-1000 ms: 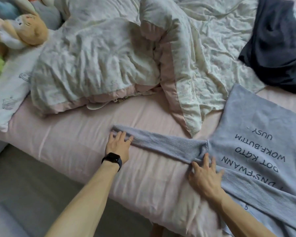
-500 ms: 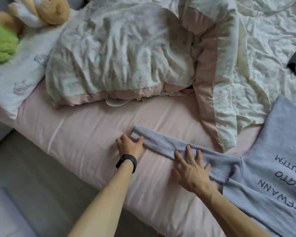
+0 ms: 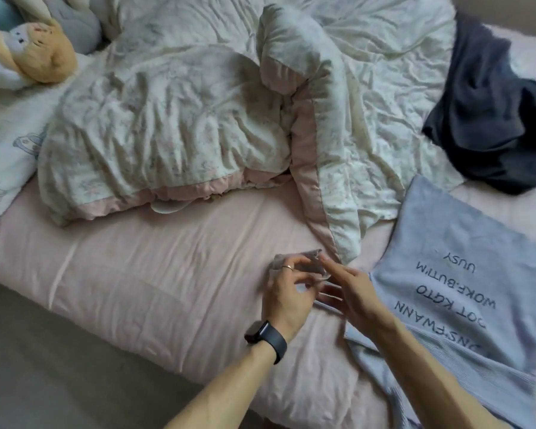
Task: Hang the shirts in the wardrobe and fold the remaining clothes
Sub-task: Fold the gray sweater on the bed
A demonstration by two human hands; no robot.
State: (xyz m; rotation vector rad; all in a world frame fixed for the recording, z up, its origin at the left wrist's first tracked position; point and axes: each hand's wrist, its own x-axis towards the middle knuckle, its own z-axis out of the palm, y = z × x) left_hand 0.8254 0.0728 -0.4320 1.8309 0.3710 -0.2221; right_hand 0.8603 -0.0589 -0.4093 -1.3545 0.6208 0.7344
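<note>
folding step under way – the pale grey-blue knit sweater (image 3: 464,274) with dark lettering lies flat on the pink-sheeted bed (image 3: 152,267), print side up, near the bed's front edge. its ribbed sleeve cuff (image 3: 307,257) is lifted just off the sheet, and that's where both hands meet. the left hand (image 3: 287,292), with a black wrist watch (image 3: 268,339) and a ring, has its fingers curled round the cuff, pinching it. the right hand (image 3: 353,292) sits just beside it on the sleeve, fingers stretched out and not clenched – there's motion blur, so whether a fingertip also nips the fabric i cannot tell. this looks like the sleeve fold: the next move calls for carrying that cuff across onto the lettered body and laying it flat, with the right hand pinning the fold line. a crumpled dark navy garment (image 3: 495,125) waits at the far right, a rumpled cream floral duvet (image 3: 174,119) lies behind, and a tan plush toy (image 3: 37,54) sits top left.
</note>
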